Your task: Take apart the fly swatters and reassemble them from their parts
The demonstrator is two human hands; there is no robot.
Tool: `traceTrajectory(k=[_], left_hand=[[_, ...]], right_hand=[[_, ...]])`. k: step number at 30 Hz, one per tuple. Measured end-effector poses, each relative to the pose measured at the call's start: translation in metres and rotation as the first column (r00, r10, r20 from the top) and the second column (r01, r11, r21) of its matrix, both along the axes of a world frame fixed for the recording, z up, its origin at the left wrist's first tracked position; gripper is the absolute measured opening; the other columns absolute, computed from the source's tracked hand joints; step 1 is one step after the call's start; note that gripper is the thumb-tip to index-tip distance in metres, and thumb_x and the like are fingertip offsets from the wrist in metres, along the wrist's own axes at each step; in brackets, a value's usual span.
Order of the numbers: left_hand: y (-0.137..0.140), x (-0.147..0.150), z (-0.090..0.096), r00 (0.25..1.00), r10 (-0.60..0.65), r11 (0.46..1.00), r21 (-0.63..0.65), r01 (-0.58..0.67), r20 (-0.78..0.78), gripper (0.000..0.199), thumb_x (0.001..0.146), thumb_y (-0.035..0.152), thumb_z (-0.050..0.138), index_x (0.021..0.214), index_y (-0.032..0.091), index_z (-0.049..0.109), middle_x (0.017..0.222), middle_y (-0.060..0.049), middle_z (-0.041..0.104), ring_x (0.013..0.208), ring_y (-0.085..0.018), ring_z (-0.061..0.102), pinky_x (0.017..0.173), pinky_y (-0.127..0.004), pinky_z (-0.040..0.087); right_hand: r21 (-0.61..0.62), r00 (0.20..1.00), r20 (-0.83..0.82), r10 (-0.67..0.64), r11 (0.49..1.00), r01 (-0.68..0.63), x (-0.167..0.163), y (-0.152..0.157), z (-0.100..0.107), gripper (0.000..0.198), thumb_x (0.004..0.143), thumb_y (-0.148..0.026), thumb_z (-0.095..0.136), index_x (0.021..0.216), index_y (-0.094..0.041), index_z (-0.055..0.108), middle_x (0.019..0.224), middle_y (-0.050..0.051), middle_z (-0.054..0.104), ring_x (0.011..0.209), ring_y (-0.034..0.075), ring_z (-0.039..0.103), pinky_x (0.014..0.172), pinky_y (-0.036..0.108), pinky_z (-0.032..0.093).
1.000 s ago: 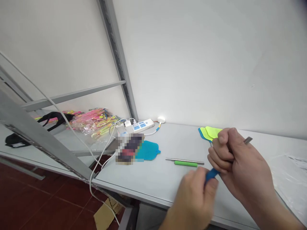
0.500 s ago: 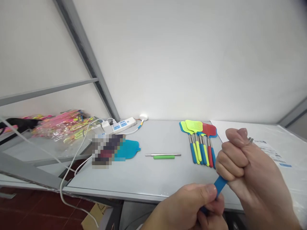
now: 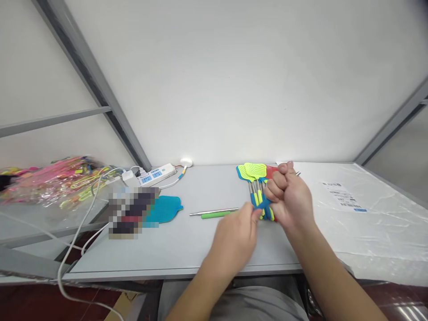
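My right hand (image 3: pixel 291 198) is a closed fist around a fly swatter handle; its metal rod end (image 3: pixel 298 173) pokes out past the thumb. The handle's blue grip (image 3: pixel 264 204) shows between my two hands. My left hand (image 3: pixel 236 232) is closed on the other end of this grip, its fingertips partly hidden. Behind the hands lies a row of several fly swatters (image 3: pixel 257 170) with yellow, blue and red heads, partly covered by my fists. Left of them a metal rod (image 3: pixel 209 211) and a green grip (image 3: pixel 214 215) lie side by side. A blue swatter head (image 3: pixel 167 208) rests farther left.
A power strip (image 3: pixel 157 175) with plugs and white cables stands at the back left. A pixelated item (image 3: pixel 133 214) partly covers the blue head. Bagged colourful goods (image 3: pixel 63 178) lie beyond the metal frame. White wrapped sheeting (image 3: pixel 377 223) with a label covers the right side.
Both hands have moved forward and left over the table with the blue-gripped handle, now in front of the row of swatters. The view has shifted slightly, showing more of the right side.
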State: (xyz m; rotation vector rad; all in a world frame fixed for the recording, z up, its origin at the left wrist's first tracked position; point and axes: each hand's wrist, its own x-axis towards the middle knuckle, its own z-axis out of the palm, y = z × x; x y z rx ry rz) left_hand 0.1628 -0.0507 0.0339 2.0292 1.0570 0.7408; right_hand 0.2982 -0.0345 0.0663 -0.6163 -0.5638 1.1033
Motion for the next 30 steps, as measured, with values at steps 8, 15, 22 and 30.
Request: traceTrajectory(k=[8,15,22,30], left_hand=[[0.029,0.022,0.001,0.979,-0.005,0.990,0.136,0.033,-0.202,0.033,0.096,0.046,0.037,0.073,0.022,0.039,0.064,0.000,0.045,0.058,-0.017,0.042,0.055,-0.029,0.022],[0.037,0.013,-0.006,0.922,-0.260,0.705,-0.596,0.384,0.287,0.048,0.094,0.064,0.015,0.069,0.024,0.026,0.053,0.009,0.022,0.040,-0.009,0.014,0.038,-0.021,0.017],[0.032,0.000,-0.011,0.637,0.091,0.144,-0.643,0.752,0.765,0.041,0.098,0.051,0.033,0.069,0.023,0.024,0.055,0.010,0.015,0.046,-0.009,-0.006,0.037,-0.021,-0.001],[0.023,0.011,-0.006,0.952,-0.213,0.906,-0.321,0.277,0.220,0.048,0.095,0.059,0.001,0.071,0.024,0.023,0.056,0.008,0.023,0.040,-0.010,0.022,0.042,-0.021,0.031]], right_hand=[[-0.006,0.992,-0.023,-0.122,0.993,0.122,0.004,0.018,-0.016,0.029,0.096,-0.045,0.048,0.077,-0.023,0.044,0.049,-0.012,0.018,0.038,0.006,0.011,0.033,0.018,0.018],[-0.119,0.997,-0.045,0.061,0.991,-0.066,0.011,0.034,-0.026,0.030,0.095,-0.045,0.048,0.077,-0.023,0.040,0.046,-0.014,0.017,0.037,0.006,0.007,0.030,0.017,0.014],[-0.141,0.970,-0.035,0.241,0.960,-0.244,0.003,0.035,-0.008,0.027,0.094,-0.041,0.054,0.078,-0.022,0.042,0.045,-0.015,0.018,0.037,0.005,0.006,0.029,0.016,0.016],[-0.129,0.957,0.138,0.254,0.963,-0.237,0.004,0.044,-0.002,0.025,0.091,-0.038,0.058,0.078,-0.022,0.043,0.048,-0.014,0.016,0.037,0.006,0.009,0.030,0.016,0.018]])
